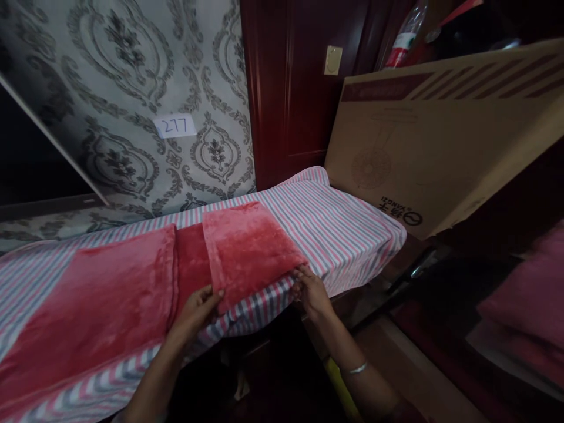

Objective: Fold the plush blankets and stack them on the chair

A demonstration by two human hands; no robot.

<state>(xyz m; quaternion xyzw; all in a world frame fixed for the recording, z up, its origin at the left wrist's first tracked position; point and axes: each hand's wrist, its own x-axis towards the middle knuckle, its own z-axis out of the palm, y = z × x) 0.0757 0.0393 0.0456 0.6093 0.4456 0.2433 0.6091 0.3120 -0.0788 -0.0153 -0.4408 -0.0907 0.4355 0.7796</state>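
A plush red blanket (255,247) lies along a surface draped with a striped cloth (335,226). Its right end is folded over toward the middle, and a wider folded part spreads to the left, with a darker strip between the two. At the near left corner of the right fold, my left hand (200,308) pinches the blanket's edge between thumb and fingers. My right hand (311,291) grips the near right corner of the same fold, its fingers partly hidden under the edge. A bracelet sits on my right forearm.
A large cardboard box (423,147) stands behind the right end of the striped cloth, with a plastic bottle (405,38) beyond it. A dark screen (35,153) is at the left. Pink fabric (529,305) lies at the far right. Patterned wallpaper carries a paper label (176,126).
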